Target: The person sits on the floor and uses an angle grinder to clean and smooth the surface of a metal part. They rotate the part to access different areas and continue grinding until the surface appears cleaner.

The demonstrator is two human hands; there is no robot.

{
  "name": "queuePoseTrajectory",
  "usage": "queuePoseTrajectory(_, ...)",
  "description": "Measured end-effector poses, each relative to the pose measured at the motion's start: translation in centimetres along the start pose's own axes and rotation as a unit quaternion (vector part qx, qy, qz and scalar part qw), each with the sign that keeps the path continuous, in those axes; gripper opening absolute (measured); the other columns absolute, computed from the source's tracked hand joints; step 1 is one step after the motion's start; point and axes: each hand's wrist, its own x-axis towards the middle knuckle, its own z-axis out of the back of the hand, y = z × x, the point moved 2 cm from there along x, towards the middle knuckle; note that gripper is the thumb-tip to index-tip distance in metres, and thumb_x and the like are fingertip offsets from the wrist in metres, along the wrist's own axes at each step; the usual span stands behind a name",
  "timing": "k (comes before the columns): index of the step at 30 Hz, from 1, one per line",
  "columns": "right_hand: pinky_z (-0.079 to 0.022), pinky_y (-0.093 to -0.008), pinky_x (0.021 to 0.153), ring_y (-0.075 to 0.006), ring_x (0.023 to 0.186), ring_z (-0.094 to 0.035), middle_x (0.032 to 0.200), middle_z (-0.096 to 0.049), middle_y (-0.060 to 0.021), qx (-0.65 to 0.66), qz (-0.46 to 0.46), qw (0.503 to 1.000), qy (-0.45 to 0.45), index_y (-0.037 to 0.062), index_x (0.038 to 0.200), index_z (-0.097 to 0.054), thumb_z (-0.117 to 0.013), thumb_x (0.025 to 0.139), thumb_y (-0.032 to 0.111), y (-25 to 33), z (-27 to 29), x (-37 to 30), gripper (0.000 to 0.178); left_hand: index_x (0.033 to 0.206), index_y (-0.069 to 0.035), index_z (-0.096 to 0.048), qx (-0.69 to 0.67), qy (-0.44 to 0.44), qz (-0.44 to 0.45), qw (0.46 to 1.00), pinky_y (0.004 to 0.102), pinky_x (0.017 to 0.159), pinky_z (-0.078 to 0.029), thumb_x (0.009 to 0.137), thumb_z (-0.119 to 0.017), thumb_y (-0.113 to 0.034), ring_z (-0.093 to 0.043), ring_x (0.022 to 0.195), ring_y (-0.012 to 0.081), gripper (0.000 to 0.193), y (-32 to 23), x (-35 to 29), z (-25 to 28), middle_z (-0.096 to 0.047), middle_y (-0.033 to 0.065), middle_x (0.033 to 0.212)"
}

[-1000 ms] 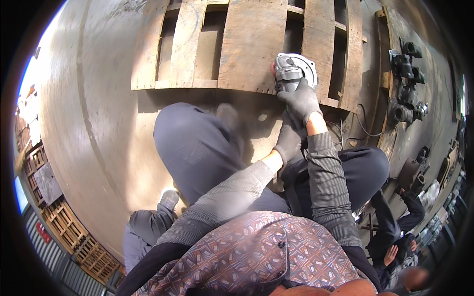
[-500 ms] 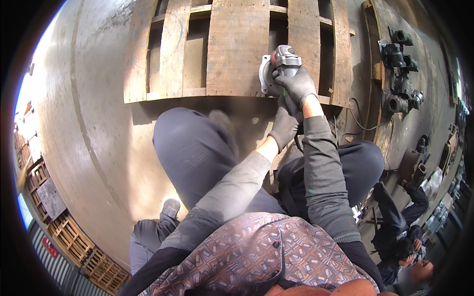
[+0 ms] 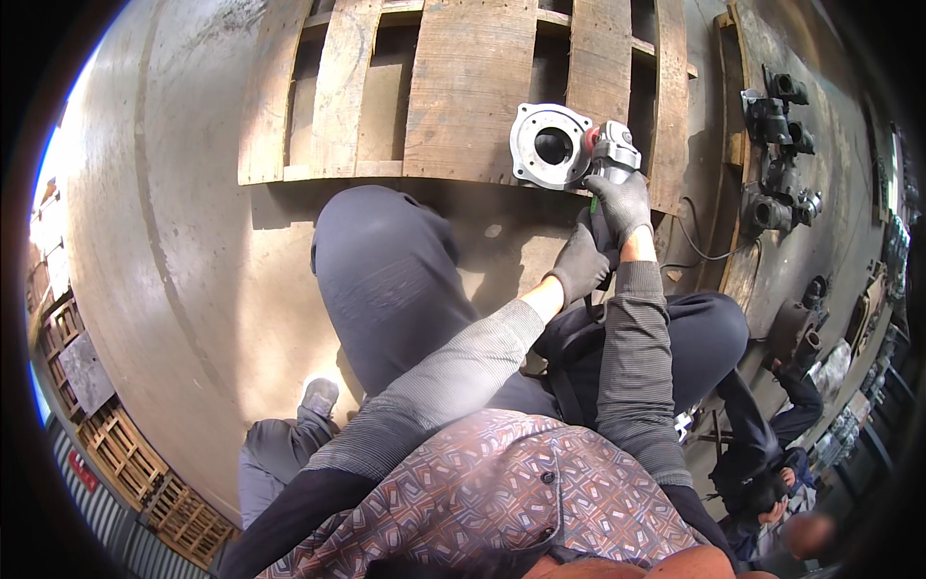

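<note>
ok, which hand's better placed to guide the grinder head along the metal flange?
The right hand, I'd say: it grips the grinder just behind its head, beside the metal flange. The left hand holds the dark rear body, farther from the flange.

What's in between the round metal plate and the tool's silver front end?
A small red piece sits between the round metal plate and the tool's silver front end; the head view shows it.

Sunlit floor (image 3: 203, 280) — grey corrugated wall (image 3: 104, 511)
</note>
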Motion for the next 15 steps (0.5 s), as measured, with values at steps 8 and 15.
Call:
queuePoseTrajectory(8,-0.059,-0.0404,0.087,-0.0303,0.095,-0.076,0.105,-0.078,-0.0200,0.009,0.020,1.000,-0.010,-0.0069,0.117,-0.070,-0.089,0.071,0.040,0.5,0.2,-0.9,0.069,0.151,0.004,-0.030,-0.018,0.027,0.023,0.999,0.0439,0.112,-0.048,0.084,-0.083,-0.019,-0.058,0.135,0.0413,0.088,-1.6,-0.9,0.6,-0.056,0.0326,0.144)
queuePoseTrajectory(15,-0.058,-0.0408,0.088,-0.0325,0.098,-0.076,0.106,-0.077,-0.0221,-0.009,-0.013,1.000,0.015,-0.0094,0.121,-0.067,-0.089,0.072,0.041,0.6,0.6,-1.7,0.074,0.152,0.002,-0.030,-0.001,0.005,-0.018,1.000,0.0440,0.113,-0.047,0.084,-0.083,-0.014,-0.057,0.135,0.0412,0.088,-0.8,-1.4,0.1,-0.056,0.0291,0.144)
